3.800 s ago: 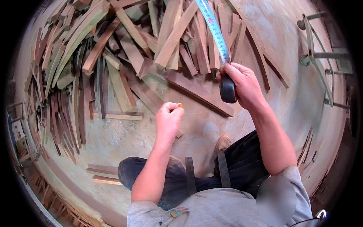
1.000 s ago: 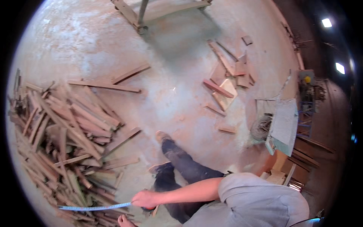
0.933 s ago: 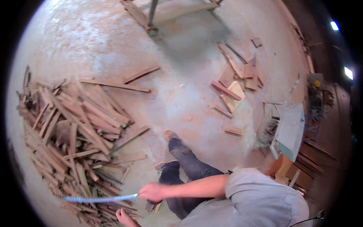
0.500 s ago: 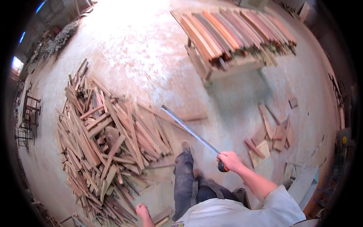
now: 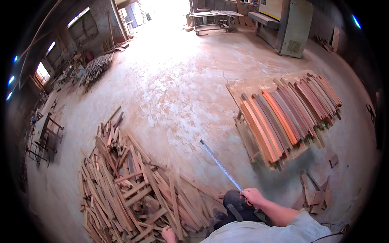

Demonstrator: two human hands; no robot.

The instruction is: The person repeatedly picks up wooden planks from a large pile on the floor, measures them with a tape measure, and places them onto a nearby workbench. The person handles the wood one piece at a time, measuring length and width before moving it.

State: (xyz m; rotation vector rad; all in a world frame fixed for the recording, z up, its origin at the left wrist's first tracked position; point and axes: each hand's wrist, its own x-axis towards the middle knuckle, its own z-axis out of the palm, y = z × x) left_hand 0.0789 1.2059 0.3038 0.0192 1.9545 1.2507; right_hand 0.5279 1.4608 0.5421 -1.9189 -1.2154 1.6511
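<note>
A tape measure [image 5: 221,166] is in my right hand [image 5: 254,197], which is closed round its case. Its blade sticks out straight, pointing forward and to the left over the floor. My left hand [image 5: 168,234] hangs at the lower edge with its fingers curled, and nothing shows in it. Just beyond that hand lies a large heap of loose wooden strips [image 5: 133,190]. To the right of the tape, a low stand carries a row of reddish and brown wooden strips [image 5: 289,115] laid side by side.
Wood offcuts [image 5: 318,198] lie on the floor at the right. A dusty concrete floor [image 5: 170,97] stretches ahead. Farther off are a table [image 5: 214,15], a large cabinet-like machine [image 5: 295,30], a bundle of thin sticks [image 5: 96,69] and a metal-framed bench [image 5: 42,129].
My view has tilted up, bringing the far end of the workshop into sight. The tape's blade now points more steeply forward; my right hand still holds the tape measure.
</note>
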